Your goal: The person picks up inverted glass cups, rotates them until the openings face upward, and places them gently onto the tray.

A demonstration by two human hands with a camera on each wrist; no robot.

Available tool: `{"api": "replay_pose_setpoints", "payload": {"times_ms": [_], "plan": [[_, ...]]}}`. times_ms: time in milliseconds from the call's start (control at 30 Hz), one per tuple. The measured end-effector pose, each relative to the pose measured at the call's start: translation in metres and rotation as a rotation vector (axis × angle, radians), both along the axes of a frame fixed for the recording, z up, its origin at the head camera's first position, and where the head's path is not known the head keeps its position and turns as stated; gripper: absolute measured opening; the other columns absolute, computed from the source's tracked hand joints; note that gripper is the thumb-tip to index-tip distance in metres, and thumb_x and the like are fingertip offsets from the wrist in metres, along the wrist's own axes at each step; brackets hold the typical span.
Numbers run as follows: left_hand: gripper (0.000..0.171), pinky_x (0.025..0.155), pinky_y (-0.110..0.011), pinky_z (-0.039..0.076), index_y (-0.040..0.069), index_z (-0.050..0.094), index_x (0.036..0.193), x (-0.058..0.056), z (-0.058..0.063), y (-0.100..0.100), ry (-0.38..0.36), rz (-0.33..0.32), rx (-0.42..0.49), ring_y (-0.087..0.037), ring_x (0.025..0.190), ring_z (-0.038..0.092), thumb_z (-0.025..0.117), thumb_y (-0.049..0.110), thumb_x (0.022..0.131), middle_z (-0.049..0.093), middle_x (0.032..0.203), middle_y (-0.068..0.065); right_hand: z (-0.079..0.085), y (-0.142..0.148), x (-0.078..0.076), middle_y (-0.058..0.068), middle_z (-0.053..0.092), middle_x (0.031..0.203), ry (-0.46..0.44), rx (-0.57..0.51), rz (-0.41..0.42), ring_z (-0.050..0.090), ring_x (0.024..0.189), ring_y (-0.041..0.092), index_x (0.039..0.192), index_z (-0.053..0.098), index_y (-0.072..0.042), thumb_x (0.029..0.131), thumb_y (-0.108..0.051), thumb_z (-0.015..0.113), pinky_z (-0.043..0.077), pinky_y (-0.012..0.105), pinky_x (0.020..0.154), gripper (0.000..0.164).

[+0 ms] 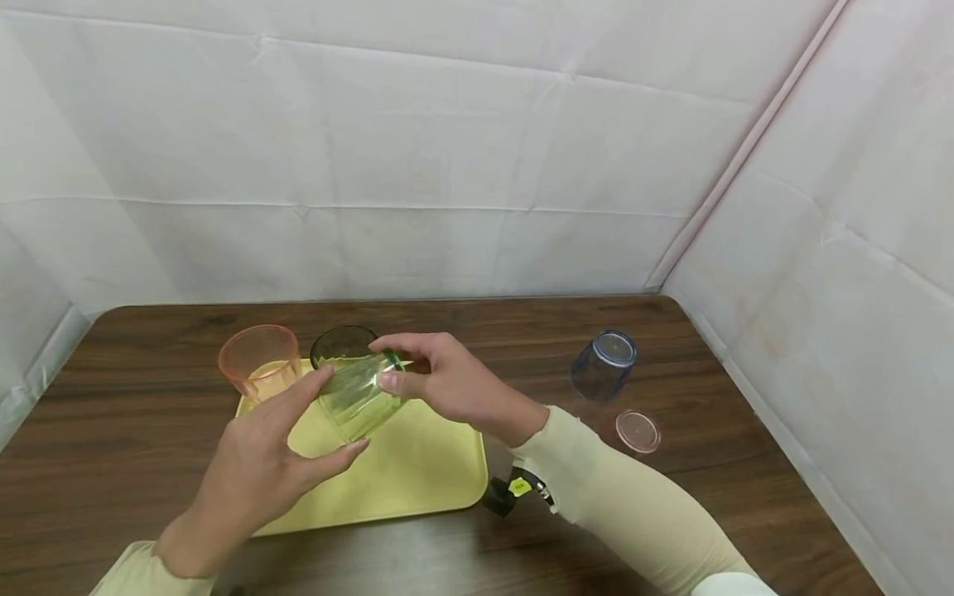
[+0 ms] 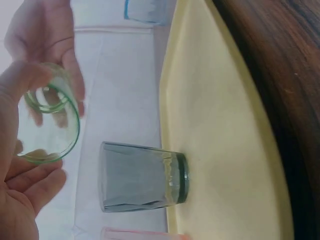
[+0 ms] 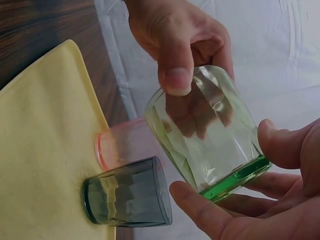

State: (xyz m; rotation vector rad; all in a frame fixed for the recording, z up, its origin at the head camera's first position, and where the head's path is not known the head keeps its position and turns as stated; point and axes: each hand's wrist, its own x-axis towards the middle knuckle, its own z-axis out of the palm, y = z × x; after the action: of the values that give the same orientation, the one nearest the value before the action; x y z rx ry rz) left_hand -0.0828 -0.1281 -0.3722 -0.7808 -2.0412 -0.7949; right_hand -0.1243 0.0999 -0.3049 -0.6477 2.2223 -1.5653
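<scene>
Both hands hold a clear green drinking glass [image 1: 363,396] in the air above a yellow tray [image 1: 428,463], tilted on its side. My left hand [image 1: 257,463] has its thumb and fingers spread about the rim end, with the thumb on the glass wall in the right wrist view. With my right hand [image 1: 465,385] I grip the thick green base end between thumb and fingers. Beyond the hands, a dark grey glass [image 2: 137,177] stands upright on the tray, partly hidden in the head view. An orange-pink glass [image 1: 258,358] stands upright beside it, at the tray's far left.
On the wooden table [image 1: 537,356] to the right, a blue glass [image 1: 602,366] stands upside down. Nearer me is a pink glass [image 1: 638,432], also upside down and partly behind the right sleeve. White sheeting [image 1: 417,165] hangs behind the table and along its right side.
</scene>
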Motion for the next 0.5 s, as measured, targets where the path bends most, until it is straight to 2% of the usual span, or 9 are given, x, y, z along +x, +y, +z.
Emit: {"api": "replay_pose_setpoints", "payload": {"times_ms": [100,133,200,267,367,500], "plan": [[0.080,0.064,-0.040,0.058,-0.001,0.071,0.124,0.002,0.005,-0.001,-0.034,0.001,0.001,-0.028,0.078,0.076,0.055,0.071,0.094,0.081,0.098,-0.014,0.000,-0.001,0.000,0.018,0.070,0.123,0.008,0.009,-0.008,0.071,0.092,0.019,0.146,0.058,-0.004,0.104,-0.011,0.064,0.059,0.022,0.081,0.043],[0.079,0.064,-0.038,0.058,-0.001,0.072,0.123,0.003,0.007,-0.001,-0.045,-0.005,0.003,-0.027,0.077,0.076,0.056,0.071,0.094,0.081,0.097,-0.014,-0.001,-0.001,0.001,0.017,0.071,0.125,0.034,0.022,-0.013,0.071,0.093,0.019,0.146,0.059,-0.005,0.104,-0.012,0.064,0.059,0.023,0.083,0.043],[0.077,0.064,-0.036,0.058,-0.001,0.073,0.122,0.003,0.008,-0.003,-0.063,-0.011,0.003,-0.025,0.075,0.075,0.062,0.070,0.091,0.082,0.096,-0.012,-0.001,-0.002,0.003,0.013,0.071,0.133,0.130,0.071,-0.021,0.071,0.108,0.016,0.145,0.061,-0.008,0.104,-0.016,0.064,0.059,0.026,0.095,0.041],[0.076,0.063,-0.034,0.057,0.000,0.074,0.121,0.002,0.010,-0.004,-0.082,-0.014,0.008,-0.023,0.073,0.073,0.066,0.069,0.089,0.082,0.095,-0.011,-0.002,-0.004,0.007,0.009,0.068,0.141,0.274,0.127,-0.029,0.067,0.125,0.016,0.143,0.064,-0.010,0.104,-0.018,0.065,0.055,0.032,0.108,0.040],[0.070,0.060,-0.030,0.055,0.002,0.076,0.119,0.001,0.011,-0.007,-0.109,0.002,0.004,-0.018,0.067,0.070,0.082,0.060,0.081,0.081,0.091,-0.007,-0.005,-0.007,0.015,0.007,0.063,0.150,0.556,0.219,-0.046,0.052,0.147,0.020,0.139,0.068,-0.011,0.103,-0.015,0.066,0.040,0.038,0.126,0.036],[0.065,0.057,-0.022,0.052,0.002,0.077,0.117,0.000,0.014,-0.009,-0.163,0.034,0.000,-0.011,0.060,0.065,0.095,0.037,0.065,0.080,0.083,-0.003,-0.011,-0.010,0.027,0.009,0.065,0.147,0.867,0.298,-0.042,0.051,0.148,0.027,0.133,0.071,-0.009,0.099,-0.005,0.068,0.035,0.041,0.128,0.034]]}}
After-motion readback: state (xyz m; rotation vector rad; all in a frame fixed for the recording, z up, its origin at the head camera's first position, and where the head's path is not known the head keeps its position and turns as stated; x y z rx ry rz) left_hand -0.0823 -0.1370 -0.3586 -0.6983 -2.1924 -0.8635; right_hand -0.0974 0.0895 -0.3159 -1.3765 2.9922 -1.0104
